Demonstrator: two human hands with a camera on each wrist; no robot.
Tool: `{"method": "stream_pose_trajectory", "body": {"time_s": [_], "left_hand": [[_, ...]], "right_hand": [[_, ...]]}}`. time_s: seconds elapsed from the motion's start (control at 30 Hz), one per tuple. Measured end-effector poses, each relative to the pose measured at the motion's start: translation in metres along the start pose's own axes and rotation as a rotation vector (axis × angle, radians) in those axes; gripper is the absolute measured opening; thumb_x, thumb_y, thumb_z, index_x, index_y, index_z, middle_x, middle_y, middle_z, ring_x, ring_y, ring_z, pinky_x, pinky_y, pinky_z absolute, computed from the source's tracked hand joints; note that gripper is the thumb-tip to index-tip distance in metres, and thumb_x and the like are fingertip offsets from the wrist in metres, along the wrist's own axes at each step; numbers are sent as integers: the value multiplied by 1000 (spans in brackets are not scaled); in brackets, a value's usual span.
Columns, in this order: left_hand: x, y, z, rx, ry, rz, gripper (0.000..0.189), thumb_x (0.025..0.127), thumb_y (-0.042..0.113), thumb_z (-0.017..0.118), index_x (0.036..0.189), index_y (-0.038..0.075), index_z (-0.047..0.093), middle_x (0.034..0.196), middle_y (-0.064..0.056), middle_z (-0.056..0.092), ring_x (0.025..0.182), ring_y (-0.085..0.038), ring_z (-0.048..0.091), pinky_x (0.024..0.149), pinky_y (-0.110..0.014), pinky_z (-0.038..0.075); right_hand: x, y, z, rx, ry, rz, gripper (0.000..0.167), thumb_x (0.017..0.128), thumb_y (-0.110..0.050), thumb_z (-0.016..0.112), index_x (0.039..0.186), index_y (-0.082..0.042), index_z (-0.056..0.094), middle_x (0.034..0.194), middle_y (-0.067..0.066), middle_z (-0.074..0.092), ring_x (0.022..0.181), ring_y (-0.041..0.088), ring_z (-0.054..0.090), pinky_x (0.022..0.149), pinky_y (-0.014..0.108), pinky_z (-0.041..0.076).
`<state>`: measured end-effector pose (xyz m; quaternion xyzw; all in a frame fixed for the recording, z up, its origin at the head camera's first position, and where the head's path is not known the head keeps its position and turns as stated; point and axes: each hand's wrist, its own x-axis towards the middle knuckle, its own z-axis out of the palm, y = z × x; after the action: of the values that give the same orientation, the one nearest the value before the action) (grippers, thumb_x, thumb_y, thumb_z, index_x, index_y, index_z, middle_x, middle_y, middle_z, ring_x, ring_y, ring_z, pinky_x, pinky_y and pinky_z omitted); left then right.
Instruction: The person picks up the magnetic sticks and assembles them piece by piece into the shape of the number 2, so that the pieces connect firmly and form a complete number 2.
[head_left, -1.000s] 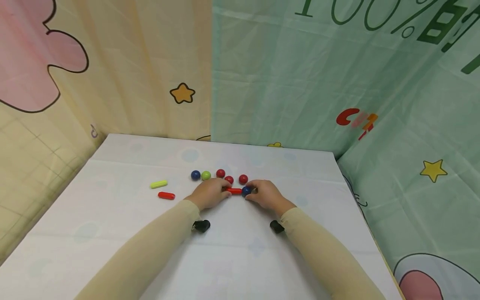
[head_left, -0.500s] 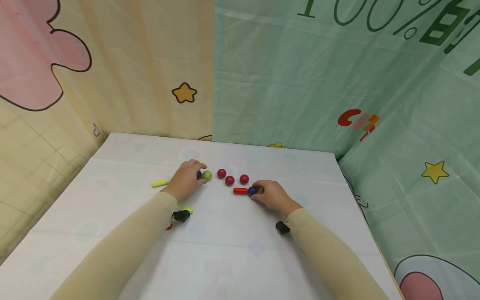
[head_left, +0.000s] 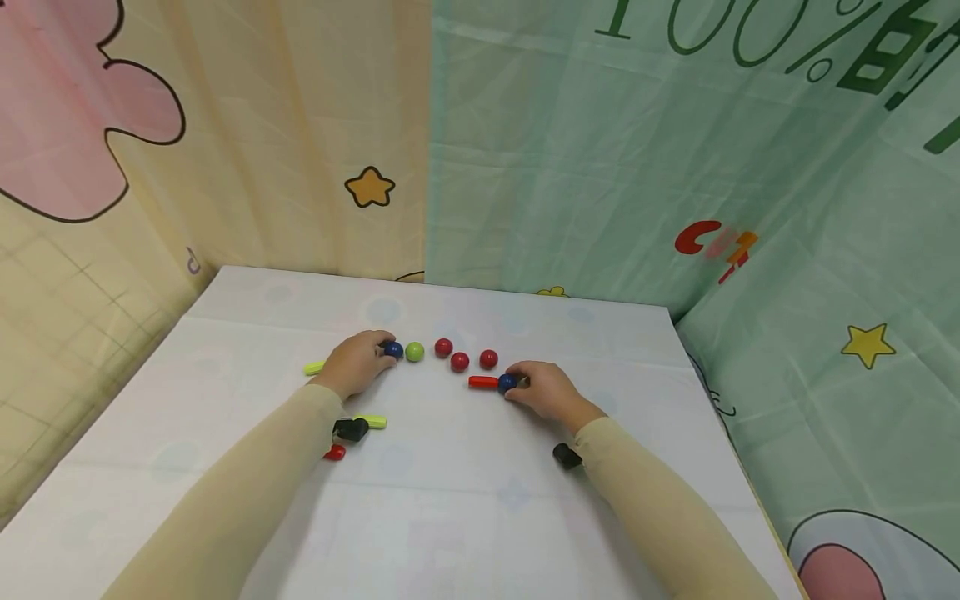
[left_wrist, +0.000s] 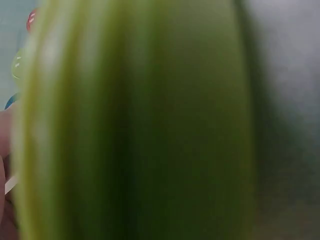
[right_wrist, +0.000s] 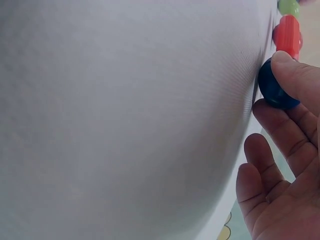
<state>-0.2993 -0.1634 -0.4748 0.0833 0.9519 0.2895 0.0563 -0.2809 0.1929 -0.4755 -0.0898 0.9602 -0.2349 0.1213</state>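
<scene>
In the head view my right hand (head_left: 545, 390) pinches a blue ball (head_left: 507, 383) between thumb and fingers. A red ridged stick (head_left: 483, 382) joins onto that ball and points left. The right wrist view shows the thumb and index finger on the blue ball (right_wrist: 276, 89), with the other fingers loosely bent. My left hand (head_left: 352, 364) has its thumb and index finger around a second blue ball (head_left: 393, 350), at the left end of the row. A green ball (head_left: 415, 352) sits just right of it. A blurred green stick (left_wrist: 135, 120) fills much of the left wrist view.
Three red balls (head_left: 460, 362) lie between the hands on the white table (head_left: 450, 517). A yellow-green stick (head_left: 313, 367) shows partly behind the left hand. Another yellow-green stick (head_left: 372, 422) and a red piece (head_left: 335, 452) lie beside the left wrist's black camera (head_left: 351, 429).
My left hand has let go of the red stick, gone left to the balls, then drawn back slightly around the blue one. The right hand has shifted slightly right, still holding its ball and stick.
</scene>
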Motion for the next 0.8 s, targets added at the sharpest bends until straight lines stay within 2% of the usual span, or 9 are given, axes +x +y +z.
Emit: {"method": "stream_pose_trajectory", "body": {"time_s": [0.37, 0.8], "left_hand": [[-2, 1, 0, 8, -11, -34, 44, 104, 24, 67, 146, 11, 59, 142, -19, 64, 129, -38, 63, 113, -59, 47], [-8, 1, -1, 16, -22, -34, 43, 104, 25, 68, 144, 10, 60, 141, -18, 65, 128, -37, 63, 113, -59, 47]], "right_hand": [[1, 0, 0, 11, -8, 2, 43, 94, -28, 81, 134, -18, 70, 120, 2, 72, 104, 20, 61, 101, 41, 55], [0, 0, 1, 16, 0, 6, 43, 94, -27, 82, 135, -18, 70, 122, 3, 72, 106, 21, 62, 103, 41, 56]]}}
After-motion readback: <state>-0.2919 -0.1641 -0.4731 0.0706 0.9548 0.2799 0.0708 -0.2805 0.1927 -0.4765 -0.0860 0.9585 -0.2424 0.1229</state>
